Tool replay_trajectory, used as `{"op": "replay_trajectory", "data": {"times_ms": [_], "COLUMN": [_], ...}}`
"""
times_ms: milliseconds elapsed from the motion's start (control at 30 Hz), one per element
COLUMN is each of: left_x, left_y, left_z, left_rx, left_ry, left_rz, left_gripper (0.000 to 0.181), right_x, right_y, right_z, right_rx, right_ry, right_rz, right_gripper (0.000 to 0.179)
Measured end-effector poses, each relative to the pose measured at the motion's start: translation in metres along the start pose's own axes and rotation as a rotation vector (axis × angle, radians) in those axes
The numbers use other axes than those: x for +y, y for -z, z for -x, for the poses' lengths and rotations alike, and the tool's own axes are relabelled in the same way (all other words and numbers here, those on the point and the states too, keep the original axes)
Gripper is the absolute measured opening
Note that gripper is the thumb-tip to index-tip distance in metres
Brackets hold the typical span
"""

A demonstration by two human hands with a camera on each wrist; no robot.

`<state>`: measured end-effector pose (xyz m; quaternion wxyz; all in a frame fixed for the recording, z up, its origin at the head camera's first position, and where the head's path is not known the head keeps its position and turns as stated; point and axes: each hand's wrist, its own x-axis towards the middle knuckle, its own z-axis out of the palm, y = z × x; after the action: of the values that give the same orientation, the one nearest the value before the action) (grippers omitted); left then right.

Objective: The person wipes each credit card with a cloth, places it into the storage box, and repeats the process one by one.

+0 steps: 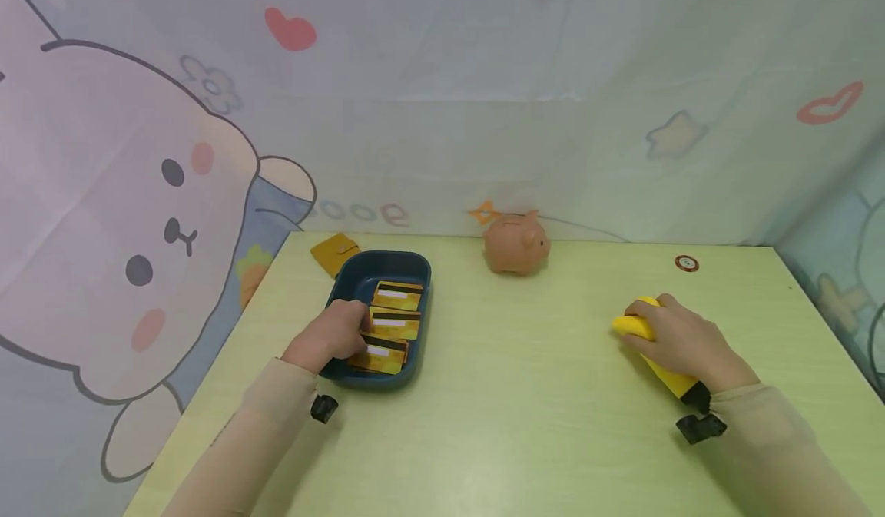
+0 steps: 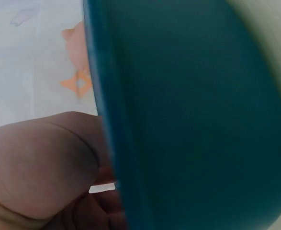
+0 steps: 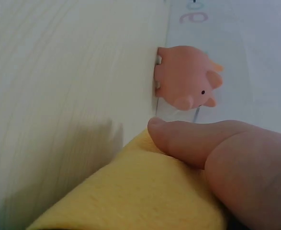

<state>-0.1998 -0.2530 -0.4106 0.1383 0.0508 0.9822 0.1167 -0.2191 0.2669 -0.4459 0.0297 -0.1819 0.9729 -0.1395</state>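
My left hand (image 1: 335, 333) reaches over the left rim of a dark blue tray (image 1: 376, 382), its fingers bent down at the gold cards (image 1: 394, 323). Its fingertips are hidden, so whether they pinch a card cannot be told. Three groups of these cards, with black stripes and white strips, lie in the tray. In the left wrist view the tray's outer wall (image 2: 193, 115) covers most of the fingers, and the thumb (image 2: 44, 163) passes behind the rim. On the right, my right hand (image 1: 681, 340) grips a yellow, soft-looking thing (image 3: 130, 191) with a black end; its kind is unclear.
A pink piggy bank (image 1: 517, 244) stands at the table's back edge. Behind the tray lies a mustard-coloured wallet (image 1: 335, 253). A round red-and-white chip (image 1: 687, 263) is at the back right. A printed cloth (image 1: 442, 117) hangs behind the table.
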Motion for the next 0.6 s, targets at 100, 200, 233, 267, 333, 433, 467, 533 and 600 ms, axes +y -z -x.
{"op": "replay_trajectory", "data": {"times_ms": [100, 200, 233, 267, 333, 433, 467, 533, 600], "left_x": [0.002, 0.003, 0.003, 0.003, 0.004, 0.005, 0.006, 0.008, 0.011], "left_y": [-0.003, -0.004, -0.004, -0.004, -0.003, 0.000, 0.002, 0.004, 0.007], "left_z": [-0.001, -0.001, -0.002, -0.002, -0.001, 0.001, 0.002, 0.003, 0.005], "left_rx": [0.002, -0.001, -0.001, 0.003, 0.014, 0.036, 0.046, 0.063, 0.081], "left_ry": [0.011, 0.026, 0.026, 0.024, 0.015, -0.014, -0.023, -0.034, -0.044], "left_rz": [-0.009, -0.021, -0.030, -0.038, -0.048, -0.059, -0.061, -0.065, -0.059], "left_gripper": [0.022, 0.023, 0.022, 0.021, 0.016, 0.010, 0.010, 0.014, 0.023], "right_x": [0.004, 0.007, 0.007, 0.007, 0.007, 0.006, 0.006, 0.006, 0.005], "right_y": [0.000, -0.001, -0.001, -0.001, -0.001, -0.001, 0.000, 0.000, 0.002], "right_z": [0.000, 0.002, 0.002, 0.003, 0.004, 0.006, 0.007, 0.007, 0.007], "right_rx": [-0.030, -0.058, -0.064, -0.071, -0.080, -0.090, -0.092, -0.094, -0.090], "right_ry": [-0.028, -0.051, -0.057, -0.062, -0.073, -0.090, -0.097, -0.109, -0.111], "right_rz": [-0.009, -0.022, -0.027, -0.031, -0.038, -0.056, -0.061, -0.072, -0.070], "right_gripper": [0.046, 0.049, 0.050, 0.051, 0.053, 0.058, 0.059, 0.064, 0.069]}}
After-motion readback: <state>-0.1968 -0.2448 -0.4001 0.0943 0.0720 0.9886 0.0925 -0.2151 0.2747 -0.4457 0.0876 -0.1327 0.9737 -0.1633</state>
